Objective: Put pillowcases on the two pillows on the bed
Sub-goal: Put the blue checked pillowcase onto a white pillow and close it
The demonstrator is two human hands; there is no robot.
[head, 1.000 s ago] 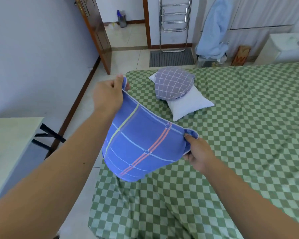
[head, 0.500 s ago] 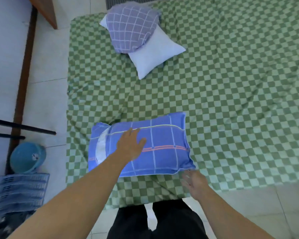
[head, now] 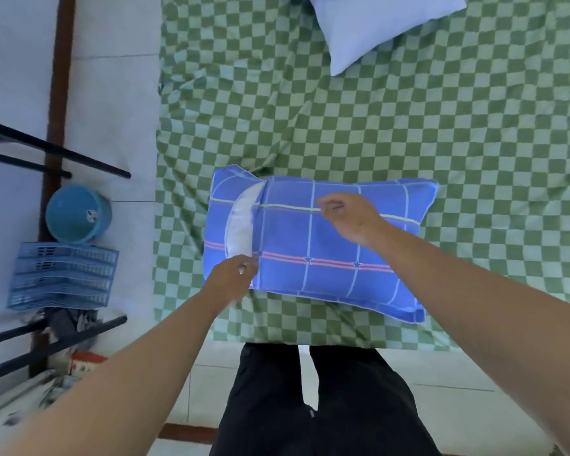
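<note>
The bed, spread with a green checked sheet, stretches out beyond both my hands. On it, right under my hands near the edge I stand at, lies the pillow in its blue pillowcase, flat, with pale grid lines and a red stripe with stars. At the case's open end, just beyond my left hand, a crescent of the white pillow shows through the slit. Far ahead of my right hand, at the top of the view, lies the second pillow, bare and white. My right hand is over the upper middle of the case, fingers curled loosely; I cannot tell whether they pinch any cloth. My left hand is at the near corner of the opening, fingertips closed on the fabric edge there. To the left of my left hand, on the floor, stand a blue basket and a teal bucket.
</note>
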